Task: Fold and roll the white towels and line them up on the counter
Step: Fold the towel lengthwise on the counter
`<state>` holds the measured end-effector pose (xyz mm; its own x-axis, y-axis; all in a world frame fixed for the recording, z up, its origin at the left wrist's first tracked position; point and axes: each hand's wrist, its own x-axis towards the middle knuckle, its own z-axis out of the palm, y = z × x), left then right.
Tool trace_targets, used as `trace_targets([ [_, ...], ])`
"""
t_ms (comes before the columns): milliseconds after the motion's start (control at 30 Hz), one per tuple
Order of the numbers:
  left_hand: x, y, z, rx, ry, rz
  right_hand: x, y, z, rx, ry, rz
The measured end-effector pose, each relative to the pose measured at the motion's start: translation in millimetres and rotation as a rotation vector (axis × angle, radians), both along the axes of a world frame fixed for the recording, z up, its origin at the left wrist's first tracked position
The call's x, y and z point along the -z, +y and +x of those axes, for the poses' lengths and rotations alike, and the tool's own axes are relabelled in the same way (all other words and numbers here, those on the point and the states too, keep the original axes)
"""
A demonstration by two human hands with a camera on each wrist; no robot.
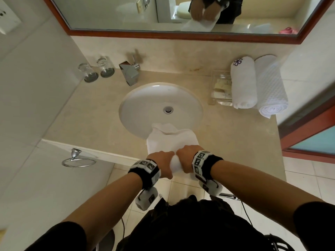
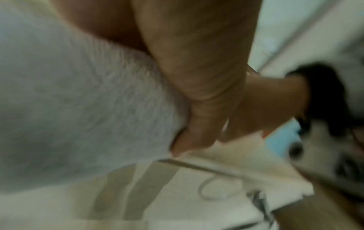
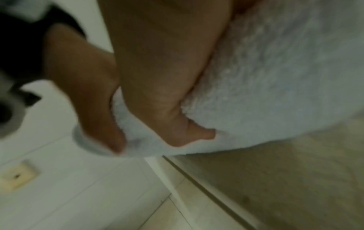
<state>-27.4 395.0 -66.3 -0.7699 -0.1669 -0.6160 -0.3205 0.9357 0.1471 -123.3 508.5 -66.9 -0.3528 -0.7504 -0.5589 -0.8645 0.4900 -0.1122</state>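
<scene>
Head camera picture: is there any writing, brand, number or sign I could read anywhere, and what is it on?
No readable words or numbers anywhere.
Rolled towel by the wall: a purple embroidered emblem, a flower-like shape, no letters legible.
Wristbands on the left hand and right hand: black-and-white square code patterns, not text.
Wrist views: too blurred to show any writing.
</scene>
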Motion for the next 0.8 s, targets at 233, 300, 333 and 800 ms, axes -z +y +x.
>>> trace_targets([
  [233,-0.7,5.6,4.2,-0.08,0.181,-0.057,-4.2,-5.2,-18.4,-0.067,-0.098,0.034],
  [300,-2.1,-2.6,-2.6,-0.15,0.149,-0.008,-11.2,-6.7,-19.2,-0.137,0.02,-0.026],
  [333,-3.5,-5.8,-4.8,-0.194,0.14,0.038,-12.6,-7.8,-17.9,-0.17,0.096,-0.064],
  [800,-2.4,10.0,2.4,-0.071,0.195,0.009,-10.0,-11.8,-20.1,-0.076,-0.06,0.105],
])
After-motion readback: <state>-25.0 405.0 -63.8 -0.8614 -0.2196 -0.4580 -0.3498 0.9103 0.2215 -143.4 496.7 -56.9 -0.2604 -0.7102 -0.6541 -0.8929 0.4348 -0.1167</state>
